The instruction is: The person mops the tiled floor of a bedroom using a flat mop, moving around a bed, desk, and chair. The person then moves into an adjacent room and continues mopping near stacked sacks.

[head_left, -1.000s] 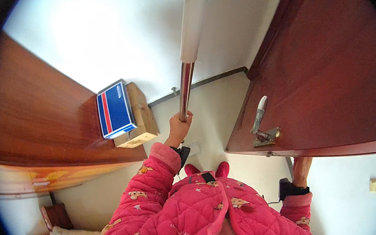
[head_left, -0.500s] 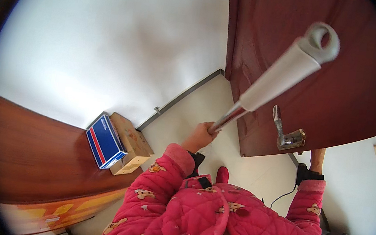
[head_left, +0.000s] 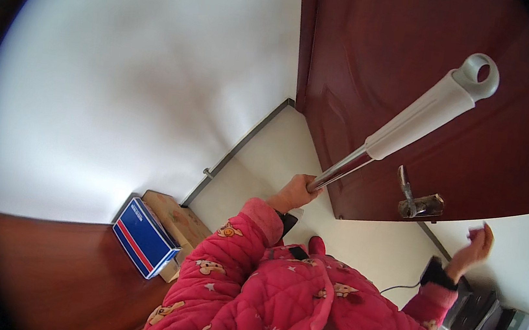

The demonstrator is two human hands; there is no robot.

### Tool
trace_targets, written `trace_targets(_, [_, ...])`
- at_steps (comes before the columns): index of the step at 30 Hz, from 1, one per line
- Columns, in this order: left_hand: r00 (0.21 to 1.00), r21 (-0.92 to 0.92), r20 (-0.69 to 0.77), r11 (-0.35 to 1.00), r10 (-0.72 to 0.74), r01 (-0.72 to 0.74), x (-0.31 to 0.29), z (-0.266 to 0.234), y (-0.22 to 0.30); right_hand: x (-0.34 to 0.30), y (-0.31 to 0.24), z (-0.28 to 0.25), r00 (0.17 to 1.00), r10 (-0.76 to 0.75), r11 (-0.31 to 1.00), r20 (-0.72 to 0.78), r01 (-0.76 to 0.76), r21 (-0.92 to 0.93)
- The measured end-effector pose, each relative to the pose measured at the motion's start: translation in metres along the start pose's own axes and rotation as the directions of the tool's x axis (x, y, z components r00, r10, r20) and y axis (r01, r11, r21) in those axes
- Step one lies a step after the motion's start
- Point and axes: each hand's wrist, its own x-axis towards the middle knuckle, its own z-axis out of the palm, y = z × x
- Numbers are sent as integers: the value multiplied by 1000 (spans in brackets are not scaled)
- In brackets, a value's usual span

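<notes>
My left hand (head_left: 295, 194) is wrapped round a shiny metal pole (head_left: 340, 167). Its upper end is a pale plastic handle (head_left: 420, 124) with a hanging loop, slanting up to the right in front of a dark red door (head_left: 380, 67). The pole's lower end is out of sight behind my hand and sleeve. Off to the right, my right hand (head_left: 473, 251) is raised just past the door's edge, below the metal door handle (head_left: 412, 200). Its fingers are loosely bent and a little blurred, with nothing visible in them.
On a brown wooden surface (head_left: 64, 266) at left stand a blue box (head_left: 144, 236) with a red stripe and a cardboard box (head_left: 173, 223). A small doorstop (head_left: 208, 173) juts from the skirting by the white wall. Dark office-type furniture (head_left: 481, 320) stands at lower right.
My right hand, partly behind the door's edge before, has come away and now shows fully. The pole and my left hand have shifted slightly right and down in view.
</notes>
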Motion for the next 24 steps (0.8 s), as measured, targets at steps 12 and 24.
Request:
trace_targets(12, [836,167,528,948,145,-270,26,32,24,-59,-206,95,859,-14,752,512,-328,572])
trace_targets(24, [711,155,596,815,373,-558,101,13,14,7,-231,123,521,-590,416,617,-458,785])
